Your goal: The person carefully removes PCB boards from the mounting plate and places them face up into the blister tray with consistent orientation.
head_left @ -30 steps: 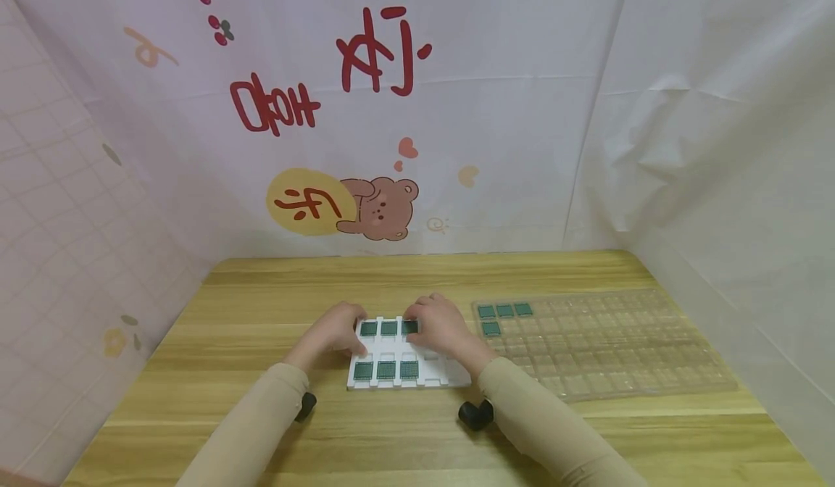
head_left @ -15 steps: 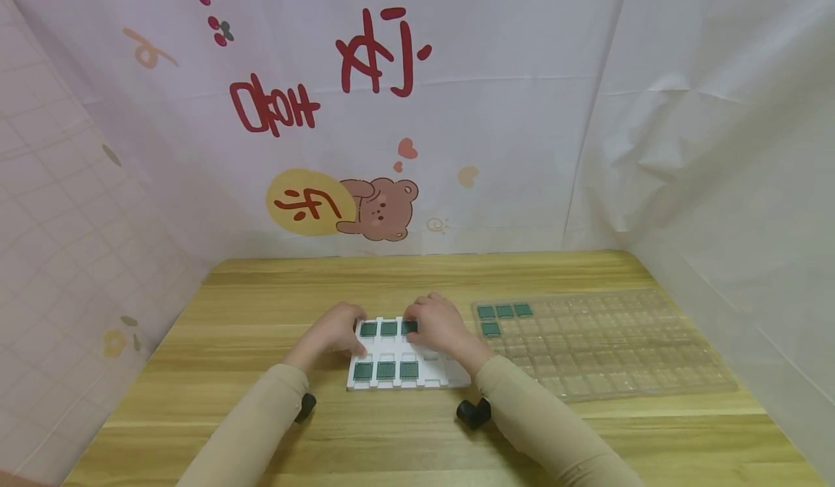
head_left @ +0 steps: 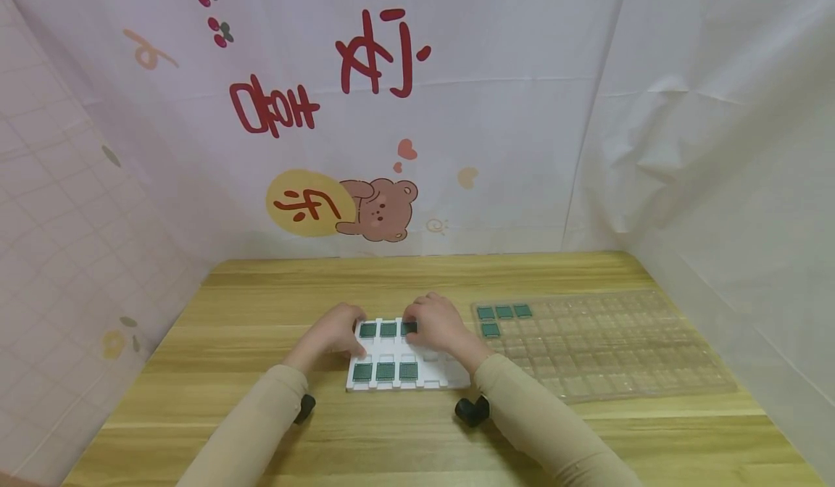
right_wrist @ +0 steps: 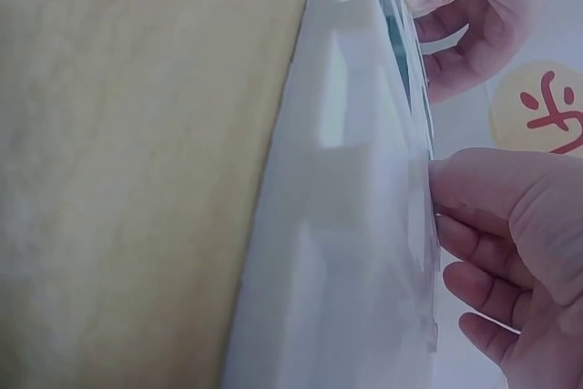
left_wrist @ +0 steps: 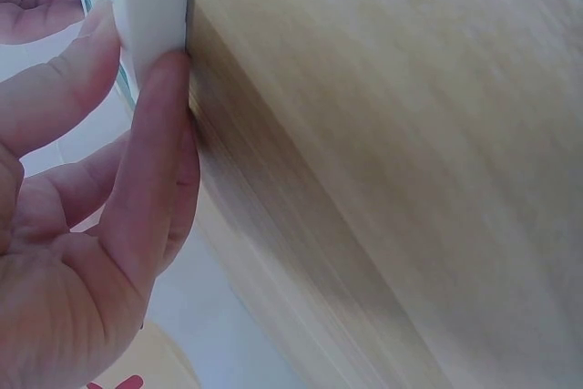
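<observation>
1. Head view: a white slotted tray [head_left: 407,360] is seen lying flat on the wooden bench [head_left: 417,284], with three green chips in its far row and three in its near row [head_left: 385,371]; the slots on its right side are bare.
2. The left hand [head_left: 334,333] is set at the tray's far-left corner; in the left wrist view its fingers [left_wrist: 146,170] are pressed straight along the tray's white edge [left_wrist: 155,6], thumb on the other face, so the edge is pinched.
3. The right hand [head_left: 438,324] is curled over the far row's third chip [head_left: 409,327]; whether that chip is actually pinched cannot be told, the fingertips being hidden.
4. Risk, judged: if the chip is lifted at a slant, it may catch on the slot wall and spring loose onto the bench.
5. Risk, judged: should the left-hand hold slacken, the light tray may slide or tip, unseating the other chips.
6. A clear blister tray [head_left: 600,346], bearing four chips [head_left: 504,311] at its far-left corner, lies just to the right; a sleeve drawn across it could shift it.
</observation>
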Tool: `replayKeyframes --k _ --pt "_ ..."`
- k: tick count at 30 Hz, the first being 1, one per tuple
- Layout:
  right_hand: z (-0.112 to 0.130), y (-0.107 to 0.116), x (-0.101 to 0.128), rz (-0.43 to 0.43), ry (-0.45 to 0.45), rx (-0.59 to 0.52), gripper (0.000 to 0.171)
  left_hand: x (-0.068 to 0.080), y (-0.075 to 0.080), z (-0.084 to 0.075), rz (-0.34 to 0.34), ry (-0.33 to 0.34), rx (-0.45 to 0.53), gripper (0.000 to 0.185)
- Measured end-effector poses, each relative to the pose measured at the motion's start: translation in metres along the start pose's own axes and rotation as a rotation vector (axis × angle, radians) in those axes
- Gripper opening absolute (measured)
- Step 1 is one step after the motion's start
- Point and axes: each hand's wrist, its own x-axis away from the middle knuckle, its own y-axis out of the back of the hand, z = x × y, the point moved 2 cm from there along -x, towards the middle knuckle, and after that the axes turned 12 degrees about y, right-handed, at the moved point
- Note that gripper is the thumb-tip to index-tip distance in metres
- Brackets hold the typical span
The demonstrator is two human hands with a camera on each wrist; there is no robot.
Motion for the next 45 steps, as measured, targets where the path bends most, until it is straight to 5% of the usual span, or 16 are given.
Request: replayKeyframes --k 24,45 --pt "-0.0034 0.0005 -0.0012 0.034 -0.050 -0.068 0.026 -0.0003 -0.0014 0.0016 -0.006 -0.008 -0.020 0.065" --pt "-0.0052 0.0059 0.0002 -0.060 -0.041 -0.218 0.023 -0.0018 -0.0011 0.0018 -0.008 -0.019 -0.007 0.066"
